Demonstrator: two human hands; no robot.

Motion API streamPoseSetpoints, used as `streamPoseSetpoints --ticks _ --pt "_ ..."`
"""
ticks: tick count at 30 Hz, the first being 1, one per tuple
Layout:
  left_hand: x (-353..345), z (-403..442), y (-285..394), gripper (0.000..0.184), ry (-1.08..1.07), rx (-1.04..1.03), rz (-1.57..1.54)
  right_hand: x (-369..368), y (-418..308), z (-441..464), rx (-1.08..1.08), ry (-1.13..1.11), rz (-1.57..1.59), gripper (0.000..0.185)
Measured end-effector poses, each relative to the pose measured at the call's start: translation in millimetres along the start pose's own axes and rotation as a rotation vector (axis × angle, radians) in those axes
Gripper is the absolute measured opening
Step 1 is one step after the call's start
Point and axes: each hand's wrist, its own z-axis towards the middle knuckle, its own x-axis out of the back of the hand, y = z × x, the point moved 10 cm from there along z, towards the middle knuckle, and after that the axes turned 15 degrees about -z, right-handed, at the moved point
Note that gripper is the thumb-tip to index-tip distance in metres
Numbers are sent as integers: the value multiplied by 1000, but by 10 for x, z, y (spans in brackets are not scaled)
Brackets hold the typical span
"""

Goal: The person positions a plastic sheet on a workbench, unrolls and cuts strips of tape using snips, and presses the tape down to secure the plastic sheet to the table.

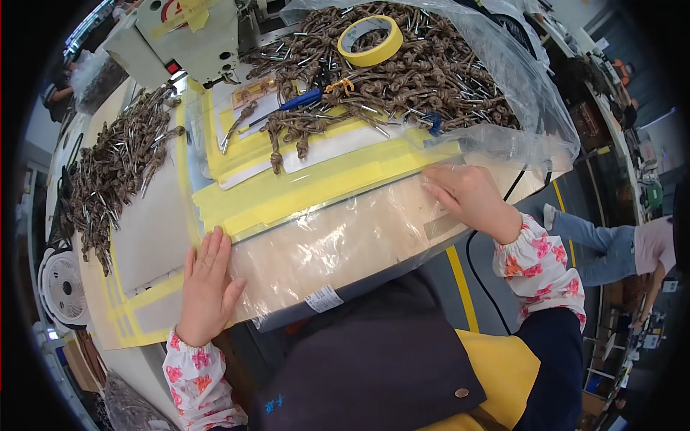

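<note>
My left hand (208, 287) lies flat near the table's front edge, fingers stretched out, on clear plastic film (309, 258) that has a white label. My right hand (471, 197) rests at the right end of a yellow tape strip (309, 187), its fingertips pressed down by the strip's edge; whether they hold anything is too small to tell. Behind the strip lies a large pile of knotted brown cords (424, 79) with metal tips, partly in a clear bag. A yellow tape roll (370, 41) sits on the pile. A blue-handled tool (300, 100) lies in front of it.
A sewing machine (183, 36) stands at the back left. More brown cords (122, 165) lie at the left, beside a white fan (65, 287). A black cable (478, 276) hangs off the right edge. A person (604, 248) stands at the right, beyond the table.
</note>
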Motion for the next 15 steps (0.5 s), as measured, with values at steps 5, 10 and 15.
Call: streamPoseSetpoints --ticks 5,10,15 --pt "226 33 72 51 103 -19 -212 753 -542 447 263 537 26 22" --pt "281 -44 232 53 121 -64 -205 641 -182 1296 174 722 -485 21" --pt "457 -221 369 52 236 -54 -310 479 -87 1502 234 592 -531 18"
